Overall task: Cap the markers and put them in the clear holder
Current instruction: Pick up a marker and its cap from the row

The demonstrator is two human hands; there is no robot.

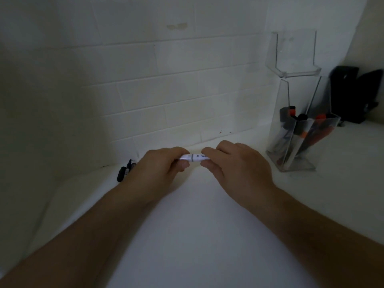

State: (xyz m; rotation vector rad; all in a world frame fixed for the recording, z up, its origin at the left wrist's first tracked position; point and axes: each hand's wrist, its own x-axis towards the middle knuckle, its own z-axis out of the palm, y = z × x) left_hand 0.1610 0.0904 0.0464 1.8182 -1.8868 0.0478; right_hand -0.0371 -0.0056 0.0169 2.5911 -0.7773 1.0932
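Observation:
A white marker (pixel 194 157) with a grey band and black print lies level between both hands, above the white counter. My left hand (pixel 160 169) grips its left end; my right hand (pixel 234 163) pinches its right end. Both ends are hidden by fingers, so the cap cannot be seen. Two black markers (pixel 125 170) lie on the counter to the left of my left hand, by the wall. The clear holder (pixel 299 142) stands at the right, with several black and orange markers inside it.
A white tiled wall (pixel 145 90) runs close behind the hands. The holder's tall clear back panel (pixel 295 55) rises above it. A black object (pixel 355 94) stands in the far right corner. The white counter (pixel 197 225) stretches toward me between my forearms.

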